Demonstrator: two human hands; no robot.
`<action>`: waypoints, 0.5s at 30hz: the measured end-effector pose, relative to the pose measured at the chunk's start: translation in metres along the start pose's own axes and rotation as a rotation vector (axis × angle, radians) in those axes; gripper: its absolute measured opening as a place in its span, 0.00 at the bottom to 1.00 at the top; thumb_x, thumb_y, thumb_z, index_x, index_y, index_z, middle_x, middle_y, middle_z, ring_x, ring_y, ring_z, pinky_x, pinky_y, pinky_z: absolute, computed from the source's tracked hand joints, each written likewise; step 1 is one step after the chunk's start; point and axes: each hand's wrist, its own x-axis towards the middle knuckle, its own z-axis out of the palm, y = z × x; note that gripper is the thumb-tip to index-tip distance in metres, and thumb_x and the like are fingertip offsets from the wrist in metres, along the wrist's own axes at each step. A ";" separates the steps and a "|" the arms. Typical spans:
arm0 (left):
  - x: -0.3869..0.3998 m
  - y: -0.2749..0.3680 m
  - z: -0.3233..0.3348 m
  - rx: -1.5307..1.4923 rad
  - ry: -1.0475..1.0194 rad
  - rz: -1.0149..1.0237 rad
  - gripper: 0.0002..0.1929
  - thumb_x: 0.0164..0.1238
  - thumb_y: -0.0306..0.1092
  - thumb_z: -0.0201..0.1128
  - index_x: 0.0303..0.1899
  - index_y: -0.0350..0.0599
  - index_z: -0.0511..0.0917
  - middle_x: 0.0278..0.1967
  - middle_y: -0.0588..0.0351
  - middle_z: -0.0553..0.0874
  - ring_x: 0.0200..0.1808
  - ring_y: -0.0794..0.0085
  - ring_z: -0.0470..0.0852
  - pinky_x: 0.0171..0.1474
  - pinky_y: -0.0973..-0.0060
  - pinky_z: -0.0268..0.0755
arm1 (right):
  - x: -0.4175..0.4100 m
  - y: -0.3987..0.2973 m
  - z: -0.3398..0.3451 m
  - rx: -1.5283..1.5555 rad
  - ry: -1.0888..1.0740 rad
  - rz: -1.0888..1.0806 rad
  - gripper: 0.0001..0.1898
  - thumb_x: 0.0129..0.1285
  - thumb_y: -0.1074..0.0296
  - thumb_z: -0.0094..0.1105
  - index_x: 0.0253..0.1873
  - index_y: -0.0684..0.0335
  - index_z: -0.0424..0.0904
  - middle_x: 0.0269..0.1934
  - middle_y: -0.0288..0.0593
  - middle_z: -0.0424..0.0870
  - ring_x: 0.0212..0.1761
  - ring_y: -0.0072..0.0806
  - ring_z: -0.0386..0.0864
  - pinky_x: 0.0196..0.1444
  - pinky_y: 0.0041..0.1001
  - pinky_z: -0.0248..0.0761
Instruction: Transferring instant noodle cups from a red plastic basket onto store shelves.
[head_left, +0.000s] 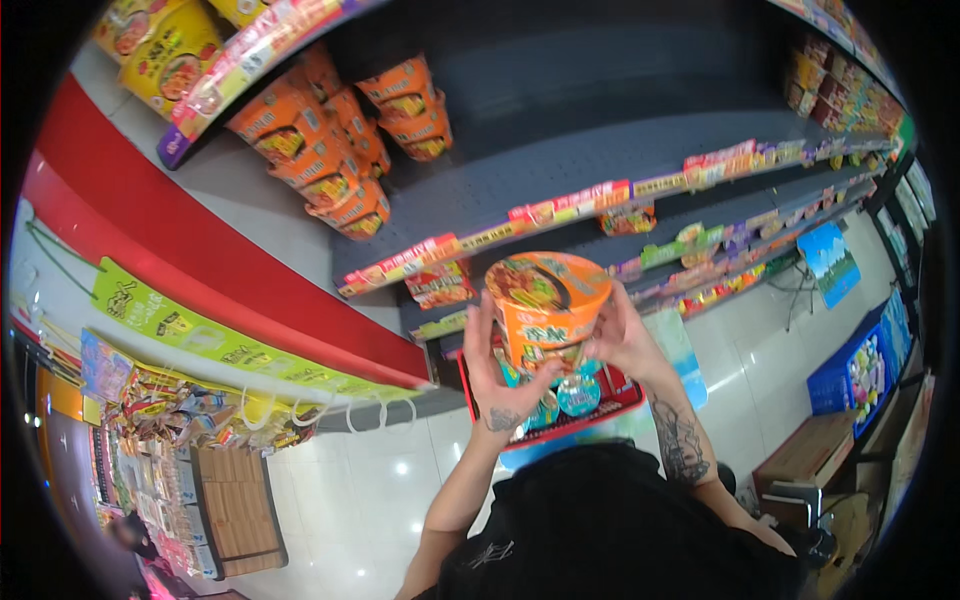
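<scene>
An orange instant noodle tub (551, 304) with a pictured lid is held upright between both hands, in front of the shelf edge. My left hand (499, 367) grips its left side, the thumb low on the front. My right hand (626, 337) holds its right side. Below the tub stands a red plastic basket (544, 433), partly hidden by the hands, with several teal-lidded tubs (577, 395) in it. Similar orange tubs (319, 176) are stacked in columns at the left end of the dark metal shelf (525, 142).
Price strips (570, 204) run along the shelf edges. A red-edged end panel (225, 225) flanks the shelf on the left, with hanging snack packets (195, 405) below. At right on the tiled floor stand a blue crate (834, 386) and cardboard boxes (806, 450). A person is at lower left.
</scene>
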 end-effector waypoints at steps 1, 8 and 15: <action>0.003 0.000 -0.002 0.005 0.008 0.029 0.60 0.55 0.29 0.82 0.83 0.40 0.45 0.82 0.34 0.55 0.82 0.50 0.59 0.80 0.56 0.56 | 0.006 -0.003 0.007 -0.067 0.008 -0.063 0.56 0.55 0.67 0.83 0.81 0.62 0.49 0.70 0.46 0.73 0.72 0.35 0.71 0.73 0.38 0.66; 0.028 0.025 -0.018 0.112 0.030 0.212 0.53 0.59 0.21 0.72 0.82 0.39 0.47 0.82 0.37 0.53 0.81 0.45 0.59 0.78 0.49 0.57 | 0.053 -0.046 0.038 -0.172 -0.046 -0.163 0.53 0.51 0.69 0.85 0.78 0.63 0.55 0.71 0.45 0.71 0.76 0.34 0.68 0.78 0.37 0.61; -0.002 0.025 -0.039 0.045 0.120 -0.009 0.44 0.65 0.21 0.68 0.80 0.37 0.53 0.79 0.42 0.62 0.78 0.54 0.67 0.74 0.57 0.65 | 0.165 -0.105 0.065 -0.489 -0.069 -0.396 0.50 0.55 0.66 0.83 0.77 0.69 0.57 0.71 0.51 0.70 0.74 0.35 0.70 0.77 0.36 0.61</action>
